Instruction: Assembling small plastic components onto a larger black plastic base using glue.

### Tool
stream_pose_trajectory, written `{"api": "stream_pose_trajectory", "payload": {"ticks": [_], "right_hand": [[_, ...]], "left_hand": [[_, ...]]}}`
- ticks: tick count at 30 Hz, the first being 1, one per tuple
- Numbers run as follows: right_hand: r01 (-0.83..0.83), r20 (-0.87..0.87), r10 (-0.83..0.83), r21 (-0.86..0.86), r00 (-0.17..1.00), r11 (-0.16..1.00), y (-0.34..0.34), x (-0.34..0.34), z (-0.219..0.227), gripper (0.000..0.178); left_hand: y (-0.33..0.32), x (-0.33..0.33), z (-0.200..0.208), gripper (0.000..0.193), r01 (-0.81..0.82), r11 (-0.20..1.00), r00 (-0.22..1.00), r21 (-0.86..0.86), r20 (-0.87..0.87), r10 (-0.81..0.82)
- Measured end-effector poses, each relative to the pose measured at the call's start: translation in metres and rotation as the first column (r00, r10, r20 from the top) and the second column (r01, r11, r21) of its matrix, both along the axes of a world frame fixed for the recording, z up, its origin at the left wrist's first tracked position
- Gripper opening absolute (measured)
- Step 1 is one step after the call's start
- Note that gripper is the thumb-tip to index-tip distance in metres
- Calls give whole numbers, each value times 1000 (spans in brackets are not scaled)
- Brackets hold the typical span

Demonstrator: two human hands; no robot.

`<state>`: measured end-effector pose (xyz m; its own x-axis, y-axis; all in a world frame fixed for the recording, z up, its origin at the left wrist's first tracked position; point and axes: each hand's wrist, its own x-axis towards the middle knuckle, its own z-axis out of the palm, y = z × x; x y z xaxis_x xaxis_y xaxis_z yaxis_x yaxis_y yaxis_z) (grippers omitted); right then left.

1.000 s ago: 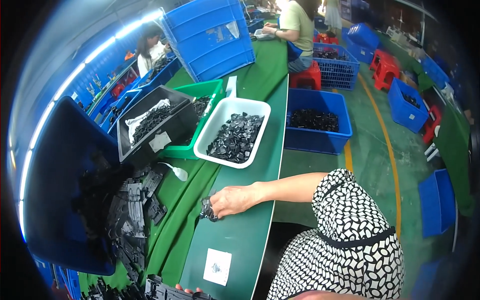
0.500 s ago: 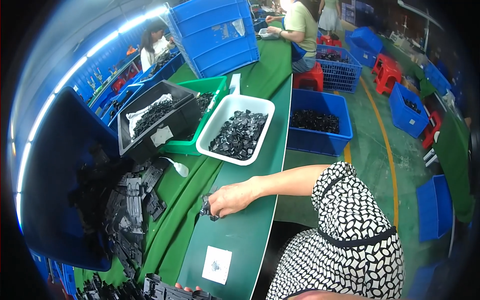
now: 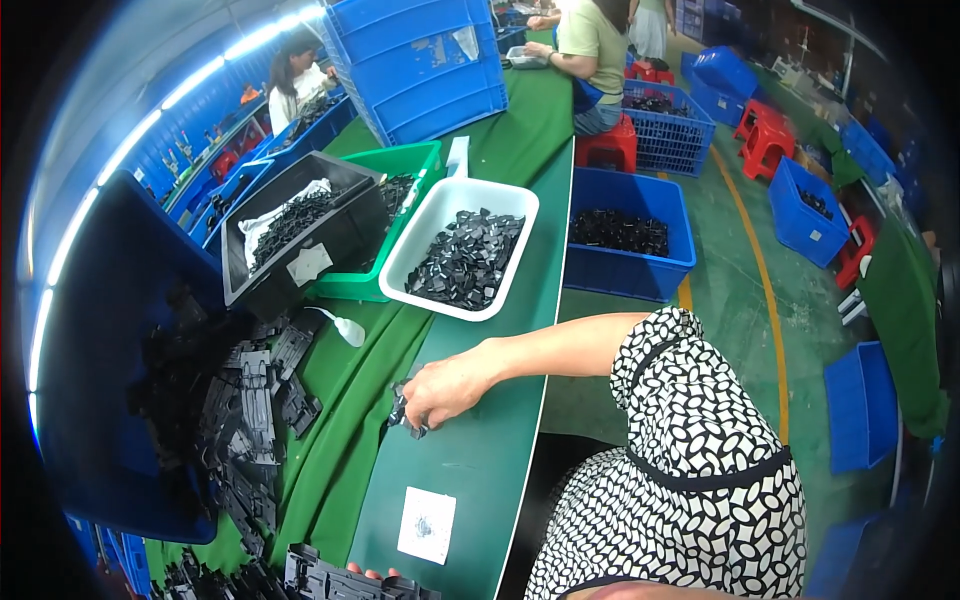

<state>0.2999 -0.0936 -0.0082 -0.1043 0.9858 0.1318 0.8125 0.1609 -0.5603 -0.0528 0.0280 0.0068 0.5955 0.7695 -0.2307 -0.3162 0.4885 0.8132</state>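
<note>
Left hand: mostly out of view; gripping frame, with only fingertips showing past the far edge. Cannot tell thumb placement.
Frame: at the lower edge, partly cut off; long, black, ridged and notched, with open slots.
Card: lying flat on the green table; white, marked dark in the middle.
Right hand: palm down, curled, pinching a small cluster of pieces low at the table. Reads as a small-parts pick-up, midway through. Next move seems to call for singling out one piece by fingertip without scattering the rest, and for holding frame steady.
Pieces: just beside the cloth's edge, partly hidden by fingers; small, black, glossy, angular. Cannot tell count.
Frame heap: spilling from the tilted dark-blue tub; jumbled, overlapping.
Bottle: white, thin-spouted, lying on green cloth.
Tray: white, beyond right hand; well filled with similar-looking black bits.
Bin: black, tilted, resting against green crate; holding small black parts and white cloth.
Blue crate: standing farther along the table.
Co-worker: seated beyond, in pale green top.
</note>
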Motion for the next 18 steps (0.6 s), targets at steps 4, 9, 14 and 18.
{"api": "stream_pose_trajectory", "payload": {"ticks": [4, 9, 14, 18], "right_hand": [[74, -134, -78, -36, 988, 997, -2, 1, -4, 20], [112, -108, -112, -7, 988, 994, -5, -1, -8, 20], [151, -195, -142, 33, 970, 988, 1, -4, -7, 18], [231, -626, -255, -122, 737, 965, -2, -4, 4, 18]], "left_hand": [[-1, 3, 2, 69, -10, 1000, 1000, 4, 8, 10], [-4, 4, 4, 68, -35, 999, 998, 20, -52, 36], [1, -6, -1, 69, -18, 999, 997, 27, -73, 20], [21, -8, -33, 65, 103, 990, 927, 92, 352, -129]]}}
